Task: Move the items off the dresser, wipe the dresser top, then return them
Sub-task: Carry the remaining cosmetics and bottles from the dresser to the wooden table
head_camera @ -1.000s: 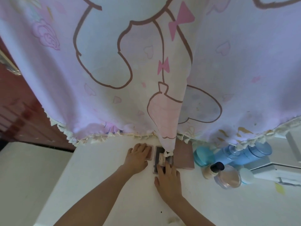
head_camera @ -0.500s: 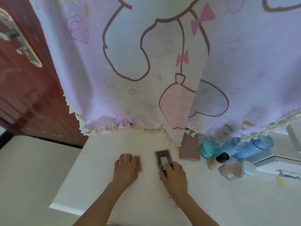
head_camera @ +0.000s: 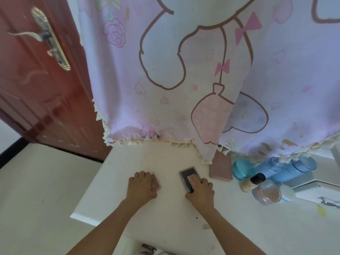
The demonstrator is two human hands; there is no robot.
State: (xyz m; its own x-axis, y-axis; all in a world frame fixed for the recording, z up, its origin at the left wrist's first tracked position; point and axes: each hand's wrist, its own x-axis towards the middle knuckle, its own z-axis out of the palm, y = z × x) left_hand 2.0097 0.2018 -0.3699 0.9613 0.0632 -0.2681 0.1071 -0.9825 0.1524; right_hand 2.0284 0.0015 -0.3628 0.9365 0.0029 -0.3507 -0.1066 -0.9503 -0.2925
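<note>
Both hands have drawn back toward us from under the fringe of the hanging cloth (head_camera: 184,70), and the 2 flat cases they cover have come along, away from the pink box (head_camera: 220,168) they lay beside 1 second ago. Our left hand (head_camera: 142,186) now lies on the pink compact (head_camera: 156,184), fingers bent over its left side and gripping it against the dresser top (head_camera: 165,221). Our right hand (head_camera: 200,192) grasps the near end of the dark palette (head_camera: 189,175), whose far half shows beyond the fingertips. Both cases rest flat on the white surface, well apart from each other and about midway between the fringe and the front edge.

We judge the task to be in its first stage, the clearing. Nothing we can see has left the dresser yet: these 2 cases are only on their way. The pink box stands at the fringe, and to its right a cluster waits untouched: a teal jar (head_camera: 242,169), 2 blue bottles (head_camera: 272,168) lying side by side, a foundation bottle (head_camera: 253,182), a clear powder jar (head_camera: 267,193) and a small white-capped pot (head_camera: 288,193). No wiping rag is in view, so the wipe and the return both appear to lie ahead. Dark specks on the white top near our right forearm suggest the wipe is needed.
</note>
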